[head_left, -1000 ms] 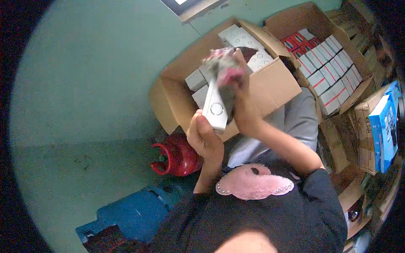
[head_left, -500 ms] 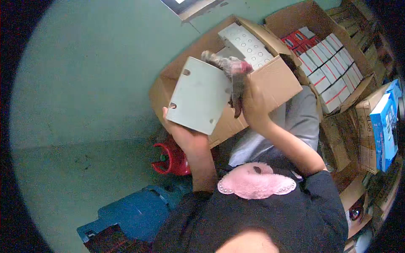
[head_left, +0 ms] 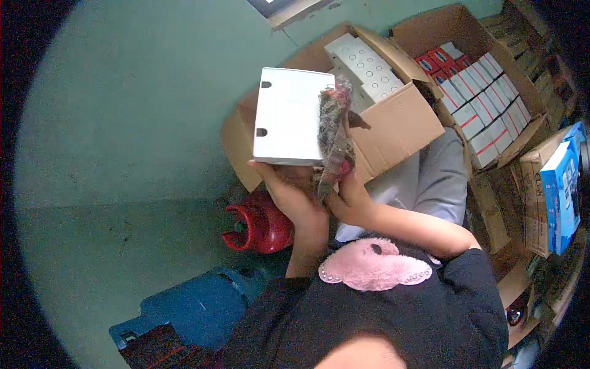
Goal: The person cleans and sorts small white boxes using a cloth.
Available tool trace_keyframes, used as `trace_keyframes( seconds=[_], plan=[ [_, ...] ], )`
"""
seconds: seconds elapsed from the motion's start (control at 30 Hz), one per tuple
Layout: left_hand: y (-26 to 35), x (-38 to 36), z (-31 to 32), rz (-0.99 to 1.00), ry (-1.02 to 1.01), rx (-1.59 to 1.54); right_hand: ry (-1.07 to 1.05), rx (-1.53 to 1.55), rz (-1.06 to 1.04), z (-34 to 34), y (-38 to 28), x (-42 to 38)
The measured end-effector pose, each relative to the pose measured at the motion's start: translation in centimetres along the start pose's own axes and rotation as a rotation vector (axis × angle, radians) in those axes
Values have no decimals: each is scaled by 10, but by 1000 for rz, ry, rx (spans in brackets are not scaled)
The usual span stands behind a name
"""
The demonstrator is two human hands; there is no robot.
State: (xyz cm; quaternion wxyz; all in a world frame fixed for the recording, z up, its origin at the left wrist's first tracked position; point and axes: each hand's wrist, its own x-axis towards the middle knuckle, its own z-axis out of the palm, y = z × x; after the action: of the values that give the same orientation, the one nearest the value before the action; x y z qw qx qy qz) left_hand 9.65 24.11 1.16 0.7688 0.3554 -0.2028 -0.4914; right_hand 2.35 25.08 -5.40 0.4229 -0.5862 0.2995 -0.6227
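A white rectangular box (head_left: 292,117) with dark notches along its left edge is held up in front of the open carton. My left hand (head_left: 289,187) supports it from below, fingers under its lower edge. My right hand (head_left: 350,194) grips a ragged grey and red cloth (head_left: 336,132), which lies against the box's right side. The cloth hides part of my right fingers.
An open carton (head_left: 399,132) holds white boxes with round marks (head_left: 362,64). Behind it, another carton (head_left: 424,24) holds red and white small boxes (head_left: 485,101). A red cylinder (head_left: 264,224) and a blue cylinder (head_left: 196,304) stand lower left. A blue package (head_left: 560,190) is far right.
The white box has turned more upright and moved slightly up. My right hand and the cloth have come down and left, from above the carton to the box's right side.
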Motion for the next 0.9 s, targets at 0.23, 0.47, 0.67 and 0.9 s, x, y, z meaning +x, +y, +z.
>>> trace_keyframes(
  seconds=[0.23, 0.47, 0.67, 0.9],
  plan=[
    [-10, -17, -9, 126, -9, 479, 170, 8, -68, -24, -1, 28],
    [-15, -20, -22, 272, -304, 767, 66, -60, 100, -44, -27, 44],
    [-4, -29, -28, 349, -324, 848, -234, -296, -119, -66, 15, 31],
    [13, -3, -51, 303, -284, 833, -421, -380, 108, -45, 28, -4]
  ],
)
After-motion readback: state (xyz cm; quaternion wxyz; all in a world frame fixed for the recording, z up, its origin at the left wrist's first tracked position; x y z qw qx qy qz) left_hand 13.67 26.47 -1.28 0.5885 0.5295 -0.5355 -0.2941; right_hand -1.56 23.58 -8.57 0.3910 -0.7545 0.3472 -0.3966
